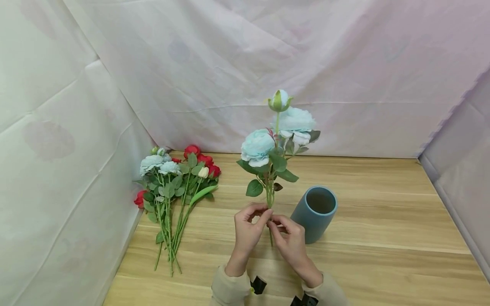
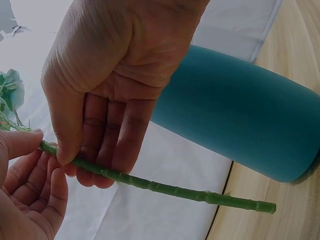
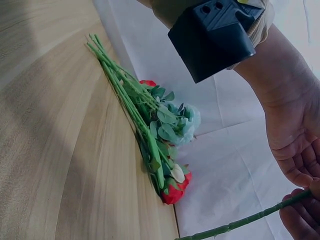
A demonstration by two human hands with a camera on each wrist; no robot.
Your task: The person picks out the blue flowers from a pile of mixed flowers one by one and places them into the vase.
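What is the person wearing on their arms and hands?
Both hands are bare: no gloves, and no rings that show. The left hand and right hand come out of beige sleeves with ribbed cuffs. Each wrist carries a small black boxy camera; the one seen close up has two little round holes in its face.

no readable text, labels, brands, numbers or signs on anything shown

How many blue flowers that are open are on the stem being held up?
2: one blue bloom lower left, another upper right. A closed bud tops the stem; leaves may hide more.
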